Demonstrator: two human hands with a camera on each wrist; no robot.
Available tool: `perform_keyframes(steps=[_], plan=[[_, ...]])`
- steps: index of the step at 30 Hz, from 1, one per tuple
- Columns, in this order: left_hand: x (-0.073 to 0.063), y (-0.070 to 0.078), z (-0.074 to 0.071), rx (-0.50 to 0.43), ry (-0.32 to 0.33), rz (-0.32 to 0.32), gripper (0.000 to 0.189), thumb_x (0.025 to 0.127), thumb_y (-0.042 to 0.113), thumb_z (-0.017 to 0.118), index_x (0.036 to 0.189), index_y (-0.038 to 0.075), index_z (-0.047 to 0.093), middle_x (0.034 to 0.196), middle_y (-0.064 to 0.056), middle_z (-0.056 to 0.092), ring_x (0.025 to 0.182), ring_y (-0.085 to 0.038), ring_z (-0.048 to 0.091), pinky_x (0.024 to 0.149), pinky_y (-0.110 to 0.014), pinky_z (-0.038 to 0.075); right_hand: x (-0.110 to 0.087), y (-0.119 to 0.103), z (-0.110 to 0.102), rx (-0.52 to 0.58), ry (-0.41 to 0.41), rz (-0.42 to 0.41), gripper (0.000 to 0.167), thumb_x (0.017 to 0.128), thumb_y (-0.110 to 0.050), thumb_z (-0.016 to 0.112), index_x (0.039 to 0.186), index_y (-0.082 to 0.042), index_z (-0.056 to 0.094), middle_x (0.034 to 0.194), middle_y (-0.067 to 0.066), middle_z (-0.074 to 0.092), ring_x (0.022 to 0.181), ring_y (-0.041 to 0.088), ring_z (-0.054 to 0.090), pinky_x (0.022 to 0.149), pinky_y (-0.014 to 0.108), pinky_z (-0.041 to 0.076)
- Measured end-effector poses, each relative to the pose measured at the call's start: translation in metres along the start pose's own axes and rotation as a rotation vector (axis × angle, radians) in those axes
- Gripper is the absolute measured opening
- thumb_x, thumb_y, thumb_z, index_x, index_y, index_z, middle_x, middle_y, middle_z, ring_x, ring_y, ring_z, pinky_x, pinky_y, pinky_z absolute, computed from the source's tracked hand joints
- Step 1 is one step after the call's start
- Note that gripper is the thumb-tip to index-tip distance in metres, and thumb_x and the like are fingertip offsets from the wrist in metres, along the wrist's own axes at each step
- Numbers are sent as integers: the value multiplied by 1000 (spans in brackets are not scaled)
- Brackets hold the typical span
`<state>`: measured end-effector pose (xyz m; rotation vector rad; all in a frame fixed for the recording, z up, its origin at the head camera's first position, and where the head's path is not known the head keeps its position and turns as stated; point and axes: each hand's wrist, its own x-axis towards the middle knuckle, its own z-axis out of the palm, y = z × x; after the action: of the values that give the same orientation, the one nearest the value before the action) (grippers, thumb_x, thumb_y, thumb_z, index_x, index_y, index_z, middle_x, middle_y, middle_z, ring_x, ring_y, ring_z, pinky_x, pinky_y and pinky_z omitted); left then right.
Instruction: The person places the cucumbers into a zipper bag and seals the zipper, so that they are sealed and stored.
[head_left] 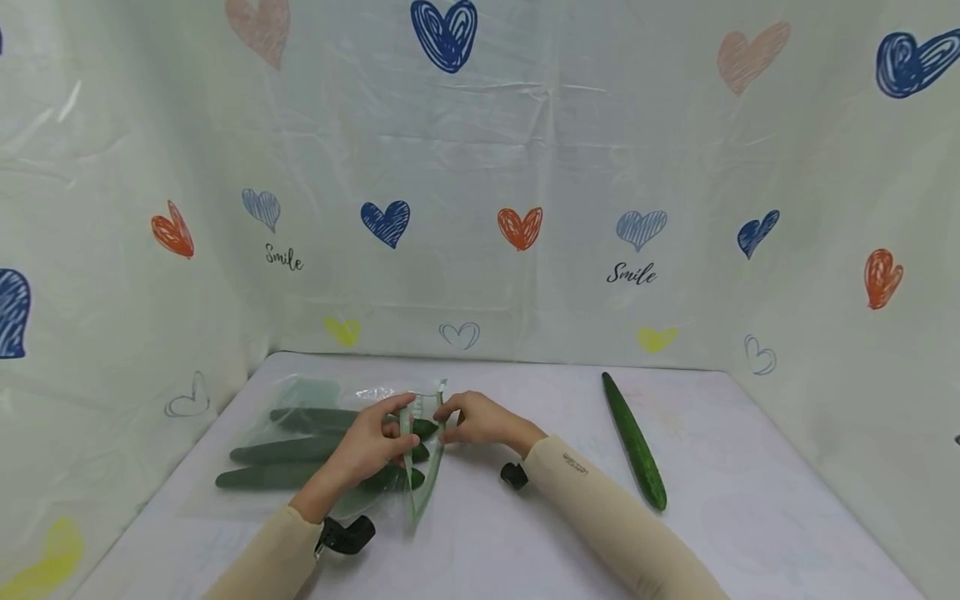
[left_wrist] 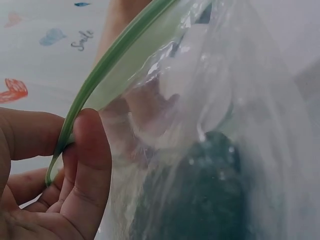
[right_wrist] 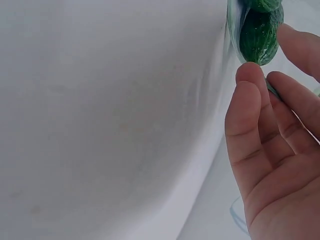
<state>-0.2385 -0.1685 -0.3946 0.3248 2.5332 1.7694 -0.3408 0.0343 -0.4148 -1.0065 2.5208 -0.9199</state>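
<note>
A clear zip bag with a green-edged mouth lies on its side at the left of the table. Inside it are three cucumbers, side by side, their ends toward the mouth. My left hand pinches the near lip; in the left wrist view its thumb and fingers close on the green edge. On the far lip, my right hand holds the rim between curled fingers. The mouth gapes between both hands. From the right wrist view, cucumber ends show just beyond the right fingertips.
Another cucumber lies loose on the white table, right of the right forearm. A black wrist camera sits under the left wrist, another by the right. A heart-printed curtain encloses the back and sides.
</note>
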Motion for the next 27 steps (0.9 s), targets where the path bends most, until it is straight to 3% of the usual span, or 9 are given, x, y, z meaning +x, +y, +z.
perform_keyframes(steps=[5, 12, 23, 27], plan=[[-1, 4, 3, 17, -28, 21, 65, 86, 0, 66, 145, 2, 38, 58, -6, 49, 53, -24, 53, 55, -38, 54, -13, 1, -3, 49, -23, 8, 33, 82, -18, 76, 115, -15, 69, 108, -7, 63, 69, 11, 61, 57, 27, 52], [-1, 4, 7, 36, -11, 11, 66, 87, -1, 66, 146, 3, 37, 59, -5, 47, 52, -24, 49, 56, -41, 54, -36, 3, -11, 14, -67, 28, 49, 83, -25, 75, 129, -20, 60, 126, -6, 54, 76, 8, 60, 63, 26, 52], [-5, 2, 6, 34, -27, 18, 67, 86, 1, 67, 146, 3, 36, 58, -4, 44, 50, -18, 44, 57, -42, 55, -109, 32, -55, -118, 37, 81, 55, 84, -29, 74, 132, -9, 55, 131, 3, 52, 78, 11, 57, 70, 29, 49], [-5, 2, 7, 30, -17, 11, 67, 86, 0, 67, 146, 2, 36, 58, -4, 45, 50, -18, 44, 56, -40, 54, -136, 44, -69, -156, 105, 98, 55, 86, -28, 72, 133, -9, 54, 130, 8, 52, 74, 13, 54, 67, 30, 48]])
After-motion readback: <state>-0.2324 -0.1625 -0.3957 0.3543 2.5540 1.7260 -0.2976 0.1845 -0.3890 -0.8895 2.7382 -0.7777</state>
